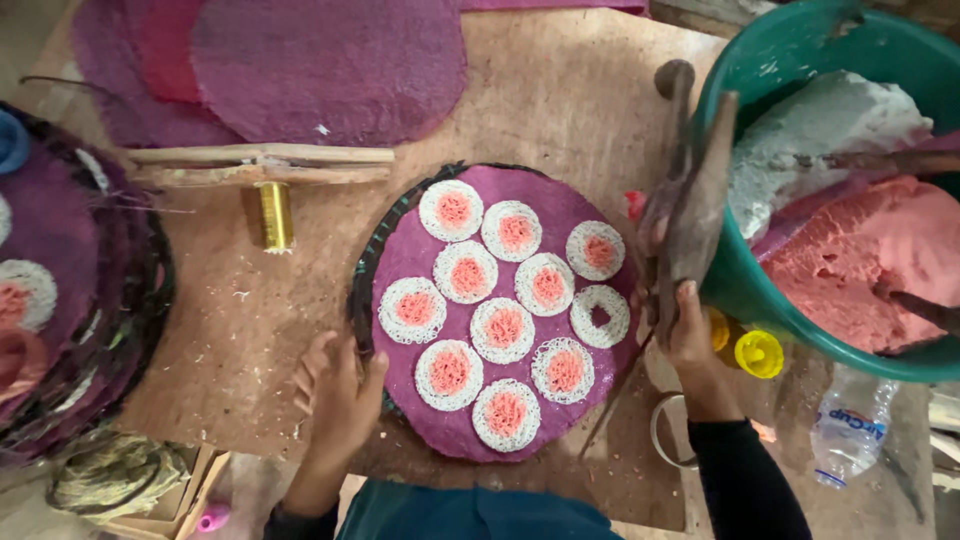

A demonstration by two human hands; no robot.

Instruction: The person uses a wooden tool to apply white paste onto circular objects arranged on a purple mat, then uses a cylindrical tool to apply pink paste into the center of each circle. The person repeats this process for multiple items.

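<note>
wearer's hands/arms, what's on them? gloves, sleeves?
No gloves: left hand and right hand are bare, no rings or watch visible. Right arm wears a black long sleeve ending at the wrist. Left sleeve, also dark, shows only at the frame's bottom edge.

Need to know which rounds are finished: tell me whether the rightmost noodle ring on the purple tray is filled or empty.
Empty: the ring shows purple through its centre; the others hold pink filling.

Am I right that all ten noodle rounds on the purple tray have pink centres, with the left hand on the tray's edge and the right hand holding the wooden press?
Not quite. The head view shows nine noodle rounds with pink centres; one round, at the right, has an empty centre. The rest stands: the left hand rests on the purple tray edge and the right hand holds the wooden press.
</note>
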